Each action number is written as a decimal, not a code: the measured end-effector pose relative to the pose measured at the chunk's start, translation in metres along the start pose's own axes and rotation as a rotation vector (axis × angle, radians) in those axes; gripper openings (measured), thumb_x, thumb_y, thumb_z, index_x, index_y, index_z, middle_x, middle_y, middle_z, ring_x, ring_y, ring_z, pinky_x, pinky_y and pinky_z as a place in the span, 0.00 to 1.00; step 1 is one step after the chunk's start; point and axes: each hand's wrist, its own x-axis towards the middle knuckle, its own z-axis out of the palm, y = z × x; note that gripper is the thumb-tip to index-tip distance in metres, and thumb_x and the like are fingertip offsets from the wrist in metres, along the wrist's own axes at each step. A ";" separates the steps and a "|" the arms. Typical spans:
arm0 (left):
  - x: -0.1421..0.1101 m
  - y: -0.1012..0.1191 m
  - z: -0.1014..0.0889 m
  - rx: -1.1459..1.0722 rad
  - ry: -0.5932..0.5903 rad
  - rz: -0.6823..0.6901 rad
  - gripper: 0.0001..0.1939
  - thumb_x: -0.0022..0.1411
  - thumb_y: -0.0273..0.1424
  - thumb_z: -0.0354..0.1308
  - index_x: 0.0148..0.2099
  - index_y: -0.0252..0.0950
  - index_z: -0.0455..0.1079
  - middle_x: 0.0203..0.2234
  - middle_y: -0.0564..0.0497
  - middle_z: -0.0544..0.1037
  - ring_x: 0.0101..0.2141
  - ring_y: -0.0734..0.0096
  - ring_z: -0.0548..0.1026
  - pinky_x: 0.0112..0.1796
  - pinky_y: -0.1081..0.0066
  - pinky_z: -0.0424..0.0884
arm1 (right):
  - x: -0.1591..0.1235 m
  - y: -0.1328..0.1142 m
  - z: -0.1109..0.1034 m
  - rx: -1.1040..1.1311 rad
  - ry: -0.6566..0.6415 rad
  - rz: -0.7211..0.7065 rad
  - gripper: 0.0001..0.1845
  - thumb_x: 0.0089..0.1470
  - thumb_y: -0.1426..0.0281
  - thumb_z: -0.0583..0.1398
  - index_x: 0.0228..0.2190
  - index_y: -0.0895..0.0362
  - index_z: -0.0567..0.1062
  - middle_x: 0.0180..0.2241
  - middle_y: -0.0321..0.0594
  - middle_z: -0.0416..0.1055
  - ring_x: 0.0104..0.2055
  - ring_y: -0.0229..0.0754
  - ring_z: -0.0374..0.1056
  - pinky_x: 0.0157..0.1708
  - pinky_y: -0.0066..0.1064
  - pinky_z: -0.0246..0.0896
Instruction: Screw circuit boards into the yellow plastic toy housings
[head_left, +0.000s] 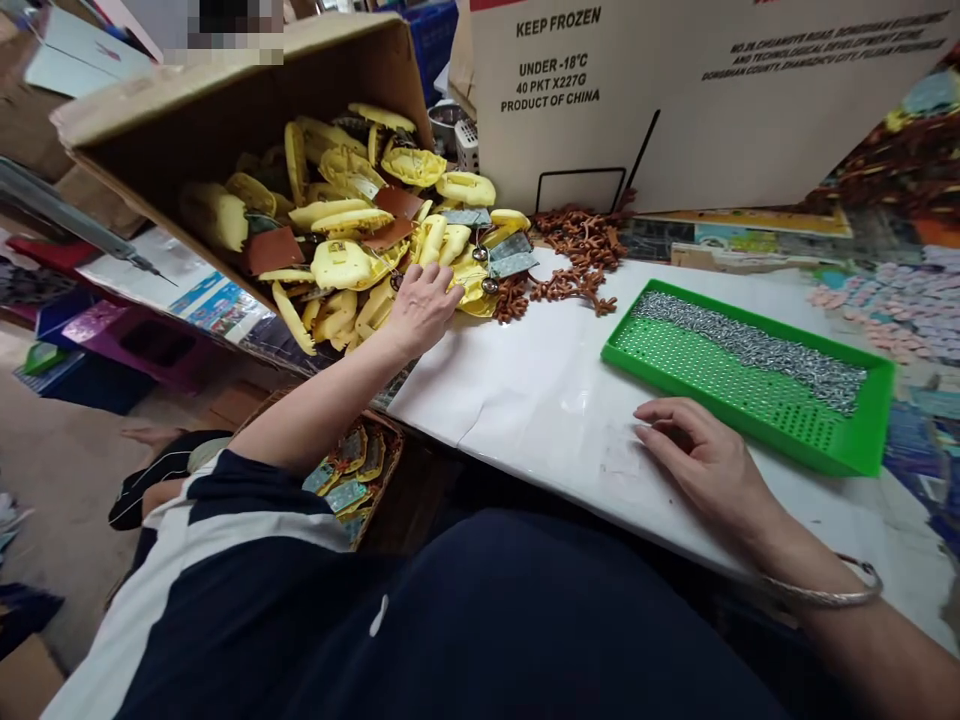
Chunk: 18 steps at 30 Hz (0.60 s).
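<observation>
At the mouth of a tipped cardboard box (pixel 247 85), my left hand (pixel 424 308) lies on a heap of yellow plastic shells (pixel 341 265). Its fingers are slightly apart and bent over the pieces, with the tips partly hidden; I see nothing held. Some shells carry grey or reddish-brown plates and small round metal parts on wires. My right hand (pixel 701 465) rests on the white tabletop (pixel 517 390), fingers loosely curved, a gap between thumb and index finger, nothing visible inside. Just beyond it is a green perforated tray (pixel 750 400) with many small silvery metal pieces (pixel 757 345).
Brown branched plastic parts (pixel 581 250) lie beside the heap. A large printed carton (pixel 675 110) stands behind. Below the table edge, a box (pixel 397 450) holds more yellow pieces with plates. Pale pink and blue parts (pixel 892 305) lie far right. At left, a screwdriver-like tool (pixel 82 215) juts in.
</observation>
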 end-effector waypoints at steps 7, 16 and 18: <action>-0.001 -0.007 -0.002 0.039 0.050 0.123 0.14 0.71 0.28 0.45 0.34 0.37 0.70 0.32 0.44 0.76 0.36 0.57 0.72 0.40 0.59 0.63 | 0.004 -0.001 -0.002 0.002 -0.023 0.003 0.11 0.55 0.59 0.59 0.33 0.53 0.76 0.35 0.44 0.76 0.30 0.45 0.73 0.31 0.38 0.71; -0.046 0.034 -0.014 0.243 0.410 0.315 0.10 0.72 0.27 0.51 0.39 0.37 0.73 0.26 0.48 0.76 0.28 0.64 0.68 0.30 0.63 0.55 | 0.012 -0.013 -0.011 0.001 -0.104 -0.026 0.15 0.57 0.55 0.59 0.34 0.53 0.76 0.37 0.47 0.77 0.31 0.46 0.74 0.26 0.37 0.71; -0.058 0.043 -0.016 0.262 0.450 0.342 0.08 0.71 0.26 0.54 0.39 0.37 0.73 0.26 0.50 0.77 0.27 0.65 0.68 0.30 0.63 0.55 | 0.021 -0.023 -0.013 -0.005 -0.114 -0.050 0.13 0.57 0.57 0.59 0.34 0.53 0.77 0.38 0.47 0.77 0.31 0.45 0.74 0.25 0.35 0.69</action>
